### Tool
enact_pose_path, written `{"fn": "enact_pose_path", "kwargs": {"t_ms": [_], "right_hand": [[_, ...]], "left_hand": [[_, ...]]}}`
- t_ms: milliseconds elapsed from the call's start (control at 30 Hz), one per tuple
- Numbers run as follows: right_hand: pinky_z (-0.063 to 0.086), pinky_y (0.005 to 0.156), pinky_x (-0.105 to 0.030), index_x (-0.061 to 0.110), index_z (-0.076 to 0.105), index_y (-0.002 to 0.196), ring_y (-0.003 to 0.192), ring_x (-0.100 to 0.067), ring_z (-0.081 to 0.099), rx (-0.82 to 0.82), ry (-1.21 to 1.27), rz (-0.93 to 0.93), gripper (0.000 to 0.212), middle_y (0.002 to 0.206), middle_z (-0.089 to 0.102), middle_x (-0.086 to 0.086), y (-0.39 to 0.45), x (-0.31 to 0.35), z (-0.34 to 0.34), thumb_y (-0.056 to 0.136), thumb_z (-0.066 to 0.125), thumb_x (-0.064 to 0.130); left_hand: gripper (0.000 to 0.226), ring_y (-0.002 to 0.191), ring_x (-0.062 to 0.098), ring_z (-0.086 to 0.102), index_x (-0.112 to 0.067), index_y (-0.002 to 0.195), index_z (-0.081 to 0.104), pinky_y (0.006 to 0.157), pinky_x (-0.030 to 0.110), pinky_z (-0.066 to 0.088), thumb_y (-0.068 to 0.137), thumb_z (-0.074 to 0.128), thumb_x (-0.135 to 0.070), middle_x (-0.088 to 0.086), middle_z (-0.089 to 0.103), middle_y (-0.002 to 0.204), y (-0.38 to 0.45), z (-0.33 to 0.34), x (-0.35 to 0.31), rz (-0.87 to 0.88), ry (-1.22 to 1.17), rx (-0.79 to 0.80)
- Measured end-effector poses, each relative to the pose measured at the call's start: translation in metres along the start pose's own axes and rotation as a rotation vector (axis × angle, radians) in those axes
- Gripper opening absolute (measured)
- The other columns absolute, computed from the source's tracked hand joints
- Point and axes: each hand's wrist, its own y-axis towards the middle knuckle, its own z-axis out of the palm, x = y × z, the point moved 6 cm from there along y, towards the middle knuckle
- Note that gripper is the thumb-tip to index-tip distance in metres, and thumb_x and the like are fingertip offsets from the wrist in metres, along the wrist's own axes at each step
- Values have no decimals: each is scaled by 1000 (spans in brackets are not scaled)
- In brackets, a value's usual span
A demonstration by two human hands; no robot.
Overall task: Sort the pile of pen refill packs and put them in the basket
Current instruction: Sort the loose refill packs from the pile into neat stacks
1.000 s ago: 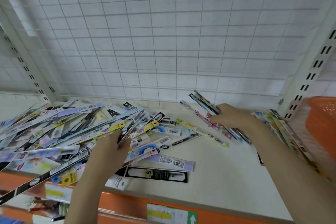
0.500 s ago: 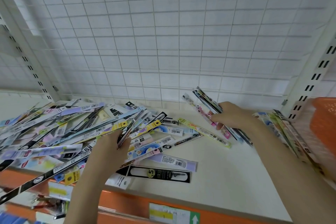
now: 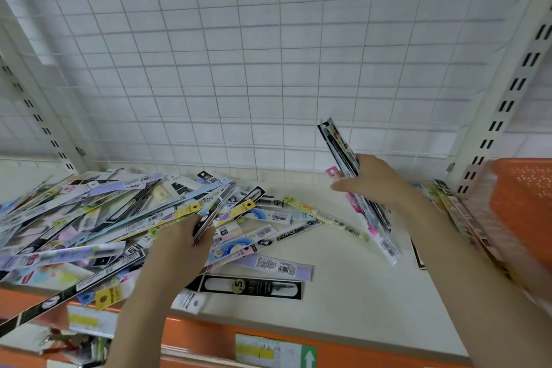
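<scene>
Right hand (image 3: 378, 181) lifted its gripped bundle (image 3: 340, 145) off the shelf (image 3: 343, 308); left hand (image 3: 179, 248) pinches one pack (image 3: 213, 212); pile (image 3: 74, 218) mostly unsorted, basket (image 3: 525, 206) waiting.

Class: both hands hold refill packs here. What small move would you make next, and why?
Probably carry the right hand and its gathered bundle over to the orange basket beside it: that bundle looks stacked, while the left hand is only starting on the pile.

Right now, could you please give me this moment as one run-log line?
left hand: holding a pack at the pile | right hand: gripping a bundle of packs | basket: far right
</scene>
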Motion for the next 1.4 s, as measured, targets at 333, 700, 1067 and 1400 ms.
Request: {"fn": "enact_pose_path", "kwargs": {"t_ms": [333,700,1067,1400], "right_hand": [[32,50,-24,8,46,82,70,-22,48,-61,-161,-64,16,69,45,0,5,12,12,79,62,11],[38,53,-23,6,56,98,63,-15,51,90,-86,-138,20,83,58,-6,25,31,56,88,60,23],[30,47,-24,10,51,71,58,-16,44,322,-444,40,28,65,50,-1,21,3,66,74,72,28],[28,46,-21,11,44,62,51,-16,40,342,-424,131,26,56,45,-2,15,0,64,72,67,10]], "left_hand": [[31,45,16,37,-15,64,44,45,27,27,93,51,-23,-1,40,48,-2,-2,-3,-7,6,6],[33,48,17,44,-20,62,40,46,27,33,93,51,-25,-1,45,51,-4,-10,12,-77,-6,8],[35,46,15,40,-23,60,39,44,27,27,93,50,-23,-2,42,49,-1,-2,6,-56,4,17],[32,46,17,38,-17,62,41,45,27,26,93,50,-23,0,41,49,-1,-2,7,-53,-7,13]]}}
